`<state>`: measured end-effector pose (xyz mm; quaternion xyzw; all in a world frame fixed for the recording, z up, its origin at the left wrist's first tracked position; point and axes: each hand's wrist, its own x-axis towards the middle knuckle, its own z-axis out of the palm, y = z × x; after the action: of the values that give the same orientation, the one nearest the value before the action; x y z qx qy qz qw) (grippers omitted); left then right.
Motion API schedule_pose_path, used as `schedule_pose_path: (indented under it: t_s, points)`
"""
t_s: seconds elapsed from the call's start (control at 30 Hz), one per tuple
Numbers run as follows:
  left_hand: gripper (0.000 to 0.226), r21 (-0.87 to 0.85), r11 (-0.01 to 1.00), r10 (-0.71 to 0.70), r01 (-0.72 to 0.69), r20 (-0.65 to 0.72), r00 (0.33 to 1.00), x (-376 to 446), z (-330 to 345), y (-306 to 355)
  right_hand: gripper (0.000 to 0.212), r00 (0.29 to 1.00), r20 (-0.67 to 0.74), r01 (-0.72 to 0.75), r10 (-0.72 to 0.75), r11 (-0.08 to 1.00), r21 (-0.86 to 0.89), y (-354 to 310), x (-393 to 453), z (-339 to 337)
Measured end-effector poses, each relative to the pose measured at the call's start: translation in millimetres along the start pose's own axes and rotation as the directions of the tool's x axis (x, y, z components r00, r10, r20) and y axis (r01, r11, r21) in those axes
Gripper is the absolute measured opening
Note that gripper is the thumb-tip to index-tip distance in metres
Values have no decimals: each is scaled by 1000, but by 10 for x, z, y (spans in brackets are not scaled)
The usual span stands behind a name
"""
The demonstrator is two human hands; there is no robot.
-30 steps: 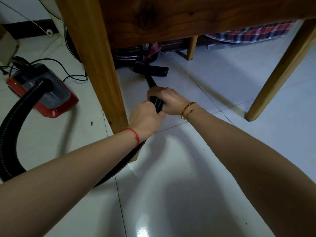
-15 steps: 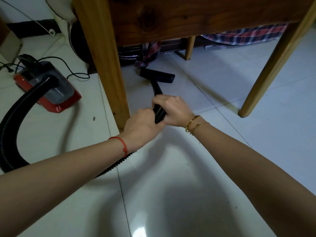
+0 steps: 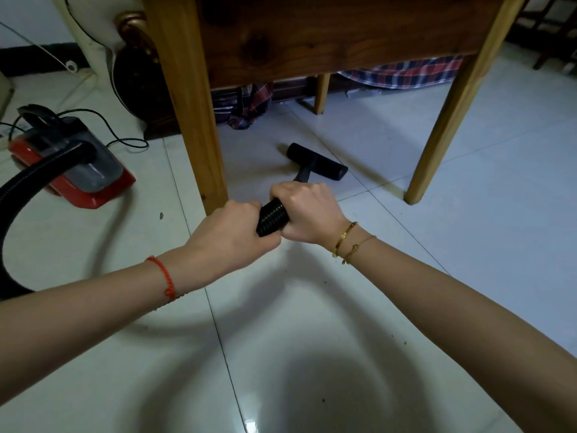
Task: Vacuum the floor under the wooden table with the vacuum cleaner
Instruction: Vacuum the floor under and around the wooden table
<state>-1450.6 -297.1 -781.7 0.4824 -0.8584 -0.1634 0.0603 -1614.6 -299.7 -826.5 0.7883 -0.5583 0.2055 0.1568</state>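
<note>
Down on the white tiled floor point(image 3: 406, 276), both hands are wrapped around the black ribbed hose point(image 3: 272, 217) of the vacuum cleaner. The left hand point(image 3: 231, 232) grips the hose nearer the person, its fingers curled tight round it; the right hand point(image 3: 307, 214) holds it just ahead, fingers clenched over the top, with the two hands almost touching. From the right hand a short black neck runs forward to the T-shaped floor nozzle point(image 3: 317, 162), which lies flat on the tiles under the wooden table point(image 3: 327, 35), between the near left leg point(image 3: 190, 104) and the near right leg point(image 3: 449, 120). The hose passes back beneath the left forearm and loops round at the left edge to the red vacuum cleaner body point(image 3: 71, 170), which sits on the floor left of the table, well apart from the nozzle. A thin black cord point(image 3: 125, 142) trails beside it. A red string bracelet point(image 3: 164, 276) circles the left wrist, gold bracelets point(image 3: 349, 242) the right. Plaid cloth point(image 3: 406, 73) hangs behind the table. Small dark specks dot the tiles near the arms.
</note>
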Motion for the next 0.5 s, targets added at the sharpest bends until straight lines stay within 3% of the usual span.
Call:
schedule_pose_path:
  t_s: [0.2, 0.5]
  points:
    - [27, -17, 999, 36, -36, -9, 999, 167, 72, 78, 17, 998, -6, -60, 60, 998, -25, 144, -44, 3]
    - [28, -38, 999, -10, 10, -2, 1000, 703, 347, 259, 15, 975, 132, -172, 177, 984, -52, 582, -22, 159]
